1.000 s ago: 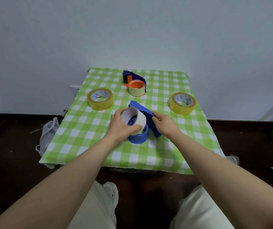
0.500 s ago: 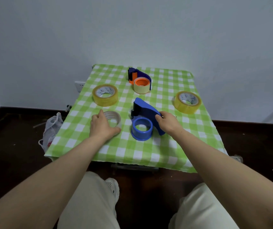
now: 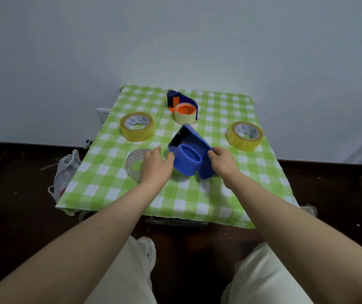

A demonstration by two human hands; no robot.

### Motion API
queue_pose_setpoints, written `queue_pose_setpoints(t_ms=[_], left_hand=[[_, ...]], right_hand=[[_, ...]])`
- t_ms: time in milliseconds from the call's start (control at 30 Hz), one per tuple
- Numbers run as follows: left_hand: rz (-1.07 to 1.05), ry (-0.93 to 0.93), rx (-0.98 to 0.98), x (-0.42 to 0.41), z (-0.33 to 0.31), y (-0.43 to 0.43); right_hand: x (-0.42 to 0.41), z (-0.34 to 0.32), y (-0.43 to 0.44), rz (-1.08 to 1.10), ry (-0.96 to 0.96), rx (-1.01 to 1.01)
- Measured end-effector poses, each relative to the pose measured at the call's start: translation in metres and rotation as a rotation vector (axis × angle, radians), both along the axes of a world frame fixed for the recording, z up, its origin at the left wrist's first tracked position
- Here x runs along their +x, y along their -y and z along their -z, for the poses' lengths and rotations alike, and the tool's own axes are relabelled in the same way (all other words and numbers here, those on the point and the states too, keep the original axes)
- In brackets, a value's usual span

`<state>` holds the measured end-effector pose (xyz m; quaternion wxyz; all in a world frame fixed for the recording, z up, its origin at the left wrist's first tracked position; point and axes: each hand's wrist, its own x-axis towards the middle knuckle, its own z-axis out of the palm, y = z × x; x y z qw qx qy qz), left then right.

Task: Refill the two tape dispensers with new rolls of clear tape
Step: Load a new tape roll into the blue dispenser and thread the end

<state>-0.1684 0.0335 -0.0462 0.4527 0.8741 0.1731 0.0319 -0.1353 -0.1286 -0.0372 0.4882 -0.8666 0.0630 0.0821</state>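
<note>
Dim, soft light; perhaps slight blur

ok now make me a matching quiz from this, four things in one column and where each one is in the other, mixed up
Things
1. blue dispenser
2. orange dispenser
3. empty roll
4. plastic bag

Places
a. far middle of the cloth, with a pale roll on its hub
b. on the floor, off to the left
c. tilted, held by the right hand
d. flat on the cloth, beside the left hand

Pairs: 1-c, 2-a, 3-d, 4-b
</note>
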Motion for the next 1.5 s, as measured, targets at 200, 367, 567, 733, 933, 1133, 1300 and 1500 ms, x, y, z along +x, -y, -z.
queue_pose_setpoints(t_ms=[200, 367, 567, 733, 933, 1133, 1300, 1500], left_hand=[[0.025, 0.003, -0.132, 0.004, -0.009, 0.02], [0.049, -0.141, -0.701, 0.001, -0.017, 0.029], [0.166, -0.133, -0.93, -0.001, -0.019, 0.029], [0.122, -0.012, -0.784, -0.001, -0.014, 0.028], [0.135, 0.044, -0.557, -0.005, -0.008, 0.029], [0.081, 0.039, -0.274, -0.001, -0.002, 0.033], [0.035, 0.04, 0.048, 0.007, -0.008, 0.037], [0.081, -0.028, 0.32, 0.009, -0.011, 0.05]], right_hand=[[-0.007, -0.004, 0.004, 0.088, -0.092, 0.412], [-0.009, 0.001, 0.008, 0.134, -0.223, 0.647], [-0.015, 0.004, 0.011, 0.068, -0.289, 0.766], [-0.012, -0.002, 0.016, 0.098, -0.15, 0.621], [-0.017, -0.002, 0.014, -0.037, -0.147, 0.546], [-0.02, 0.003, 0.009, -0.072, -0.147, 0.549], [-0.019, 0.005, 0.008, -0.037, -0.185, 0.632], [-0.014, 0.001, 0.011, 0.003, -0.207, 0.671]])
